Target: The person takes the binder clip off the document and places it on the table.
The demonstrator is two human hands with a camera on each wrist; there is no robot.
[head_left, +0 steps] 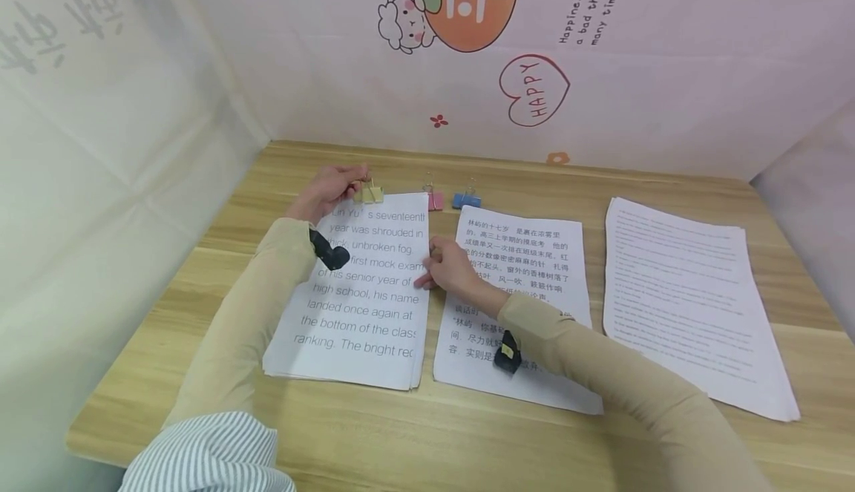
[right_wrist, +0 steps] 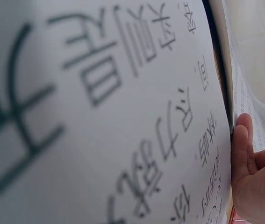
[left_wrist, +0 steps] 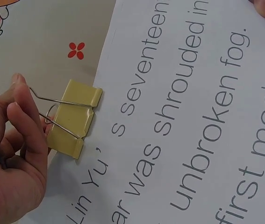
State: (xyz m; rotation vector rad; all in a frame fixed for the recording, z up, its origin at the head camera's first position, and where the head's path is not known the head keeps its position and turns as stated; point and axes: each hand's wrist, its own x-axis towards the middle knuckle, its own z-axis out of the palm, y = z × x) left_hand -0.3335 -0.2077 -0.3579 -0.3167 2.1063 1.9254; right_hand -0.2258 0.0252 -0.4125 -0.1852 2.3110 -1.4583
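Note:
At the top edge of the left stack of large-print English pages (head_left: 347, 367), my left hand (head_left: 330, 186) pinches the wire handles of a yellow binder clip (left_wrist: 74, 119). The clip's body sits over the paper's edge, its two wire levers leading back between thumb and fingers. My right hand (head_left: 456, 266) is at the right side of that same stack, its fingers (right_wrist: 242, 140) extended along the sheet edges. My right forearm crosses over a second stack with Chinese print (head_left: 521, 225), hiding part of its text.
A pink binder clip (head_left: 436, 201) and a blue binder clip (head_left: 467, 200) lie behind the stacks. A third stack of small-print pages (head_left: 681, 299) lies on the right of the wooden table (head_left: 374, 440). A printed white cloth (head_left: 300, 54) hangs behind the table.

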